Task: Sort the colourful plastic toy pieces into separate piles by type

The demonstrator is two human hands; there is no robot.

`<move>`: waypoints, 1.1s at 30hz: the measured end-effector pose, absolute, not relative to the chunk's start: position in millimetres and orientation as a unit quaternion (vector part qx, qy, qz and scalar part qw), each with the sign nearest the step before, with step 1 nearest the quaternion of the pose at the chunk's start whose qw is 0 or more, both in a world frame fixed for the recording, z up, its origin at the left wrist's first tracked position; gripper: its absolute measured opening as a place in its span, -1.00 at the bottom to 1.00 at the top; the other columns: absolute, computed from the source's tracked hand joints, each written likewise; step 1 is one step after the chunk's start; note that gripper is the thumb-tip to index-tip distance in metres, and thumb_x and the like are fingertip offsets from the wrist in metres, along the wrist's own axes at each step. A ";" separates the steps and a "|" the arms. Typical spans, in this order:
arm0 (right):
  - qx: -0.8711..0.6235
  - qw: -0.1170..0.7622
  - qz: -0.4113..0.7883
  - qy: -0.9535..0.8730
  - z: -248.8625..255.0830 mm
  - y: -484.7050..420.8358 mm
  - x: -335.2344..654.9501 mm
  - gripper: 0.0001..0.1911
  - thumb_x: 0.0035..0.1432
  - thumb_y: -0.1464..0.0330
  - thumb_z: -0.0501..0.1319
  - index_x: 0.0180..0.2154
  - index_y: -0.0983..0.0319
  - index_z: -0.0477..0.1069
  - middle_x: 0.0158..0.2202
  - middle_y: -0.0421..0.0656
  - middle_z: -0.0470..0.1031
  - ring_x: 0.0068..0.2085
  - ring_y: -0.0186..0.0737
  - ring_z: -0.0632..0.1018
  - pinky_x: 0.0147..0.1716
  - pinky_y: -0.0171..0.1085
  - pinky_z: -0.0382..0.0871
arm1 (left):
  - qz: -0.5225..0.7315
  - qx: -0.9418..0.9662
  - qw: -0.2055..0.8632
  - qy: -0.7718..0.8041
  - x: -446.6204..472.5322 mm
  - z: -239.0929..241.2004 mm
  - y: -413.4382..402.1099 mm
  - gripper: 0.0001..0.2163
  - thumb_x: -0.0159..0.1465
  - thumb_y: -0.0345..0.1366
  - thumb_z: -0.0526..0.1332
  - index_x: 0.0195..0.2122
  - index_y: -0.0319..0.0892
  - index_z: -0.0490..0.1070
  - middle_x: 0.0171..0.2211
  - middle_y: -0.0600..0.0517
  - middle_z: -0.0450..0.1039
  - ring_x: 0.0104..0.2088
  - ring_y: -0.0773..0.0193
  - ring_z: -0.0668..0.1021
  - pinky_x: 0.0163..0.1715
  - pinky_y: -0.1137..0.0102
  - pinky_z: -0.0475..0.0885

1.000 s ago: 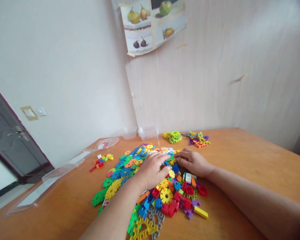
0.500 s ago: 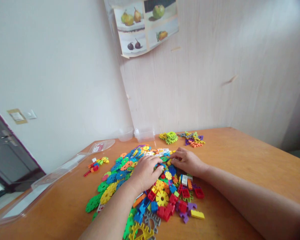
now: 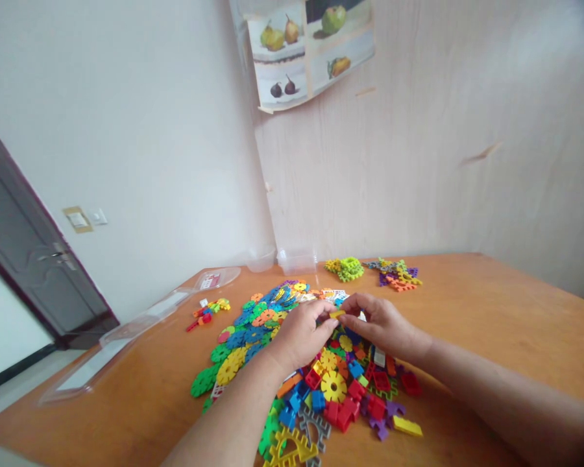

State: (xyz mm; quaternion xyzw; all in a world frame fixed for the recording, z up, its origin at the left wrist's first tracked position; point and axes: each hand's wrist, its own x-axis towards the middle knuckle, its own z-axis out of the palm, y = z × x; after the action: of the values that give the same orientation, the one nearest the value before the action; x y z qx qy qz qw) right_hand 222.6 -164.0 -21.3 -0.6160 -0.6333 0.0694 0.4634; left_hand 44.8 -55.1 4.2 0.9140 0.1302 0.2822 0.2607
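Observation:
Over a mixed pile of plastic building pieces, my left hand (image 3: 304, 331) and my right hand (image 3: 382, 324) meet near the middle. Between their fingertips is a small yellow plastic piece (image 3: 337, 314), gripped from both sides; its full shape is partly covered by the fingers. Below the hands lie a yellow notched disc (image 3: 333, 386), red blocks (image 3: 349, 413), blue blocks (image 3: 288, 415) and a yellow toothed piece (image 3: 292, 447). Green, blue and orange notched discs (image 3: 254, 335) spread out left of my left hand.
Toward the back stand clear plastic containers (image 3: 296, 262). Near them are a bunch of lime-green pieces (image 3: 349, 268) and a heap of mixed pieces (image 3: 399, 275). A small cluster of joined blocks (image 3: 208, 314) sits left, beside clear lids (image 3: 119, 344). A yellow brick (image 3: 407, 426) lies at right front.
The view has swung a little left. My hands have come closer together and up from the pile, now with the yellow piece showing between their fingertips.

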 end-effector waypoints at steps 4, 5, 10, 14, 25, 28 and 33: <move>-0.620 0.477 0.041 -0.621 -23.6 -167.3 224.3 -0.70 0.23 0.11 0.19 -0.14 0.16 0.47 -0.28 -0.14 0.56 -0.27 -0.19 0.54 -0.27 -0.25 0.41 | 0.314 0.868 0.345 0.170 41.4 3.0 -39.1 -0.83 0.26 -0.24 0.22 -0.16 -0.11 0.50 -0.27 0.03 0.57 -0.27 0.26 0.57 -0.21 0.37 0.44; -0.628 0.478 0.030 -0.614 -24.8 -167.6 227.6 -0.69 0.24 0.11 0.17 -0.14 0.16 0.47 -0.27 -0.13 0.57 -0.26 -0.18 0.54 -0.27 -0.25 0.41 | 0.333 0.847 0.365 0.198 38.1 3.9 -30.8 -0.83 0.24 -0.23 0.23 -0.18 -0.13 0.51 -0.29 0.03 0.57 -0.29 0.26 0.56 -0.24 0.39 0.43; -0.674 0.470 -0.033 -0.569 -34.6 -165.2 249.3 -0.67 0.27 0.10 0.11 -0.20 0.19 0.50 -0.28 -0.09 0.58 -0.26 -0.14 0.54 -0.30 -0.24 0.40 | 0.455 0.630 0.468 0.420 2.4 15.6 25.8 -0.87 0.07 -0.30 0.34 -0.35 -0.19 0.53 -0.45 0.03 0.54 -0.45 0.32 0.53 -0.42 0.47 0.38; -0.683 0.463 -0.046 -0.563 -42.4 -162.2 257.7 -0.67 0.29 0.10 0.09 -0.22 0.19 0.49 -0.30 -0.11 0.57 -0.28 -0.15 0.53 -0.31 -0.23 0.39 | 0.497 0.525 0.468 0.508 -31.8 15.7 68.4 -0.88 0.09 -0.31 0.27 -0.34 -0.21 0.45 -0.55 0.08 0.45 -0.63 0.42 0.39 -0.59 0.52 0.23; -0.670 0.437 -0.073 -0.596 -48.0 -163.4 259.6 -0.72 0.31 0.15 0.09 -0.22 0.16 0.48 -0.29 -0.13 0.54 -0.26 -0.16 0.52 -0.26 -0.21 0.36 | 0.554 0.311 0.498 0.590 -59.4 -14.7 110.8 -0.94 0.25 -0.34 0.20 -0.31 -0.22 0.36 -0.50 0.11 0.40 -0.56 0.43 0.47 -0.49 0.51 0.37; -0.671 0.439 -0.071 -0.593 -47.4 -162.5 259.6 -0.72 0.31 0.15 0.10 -0.24 0.16 0.47 -0.32 -0.13 0.53 -0.28 -0.16 0.51 -0.28 -0.22 0.34 | 0.562 0.288 0.513 0.581 -61.5 -14.4 114.3 -0.82 0.32 -0.26 0.21 -0.12 -0.23 0.41 -0.29 0.02 0.48 -0.36 0.34 0.56 -0.36 0.41 0.48; -0.674 0.436 -0.071 -0.592 -46.1 -162.7 258.4 -0.72 0.31 0.16 0.09 -0.25 0.17 0.47 -0.34 -0.14 0.51 -0.30 -0.17 0.50 -0.30 -0.22 0.33 | 0.570 0.262 0.544 0.557 -63.3 -14.5 117.2 -0.65 0.35 -0.18 0.20 0.11 -0.21 0.35 0.06 -0.11 0.40 -0.04 0.14 0.52 -0.07 0.13 0.50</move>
State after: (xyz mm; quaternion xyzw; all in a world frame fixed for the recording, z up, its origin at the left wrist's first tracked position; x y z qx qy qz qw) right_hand 258.4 -162.7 -46.1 -0.6736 -0.5923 -0.0709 0.4364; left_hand -63.3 117.2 -14.5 0.2618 0.5568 0.5701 0.5444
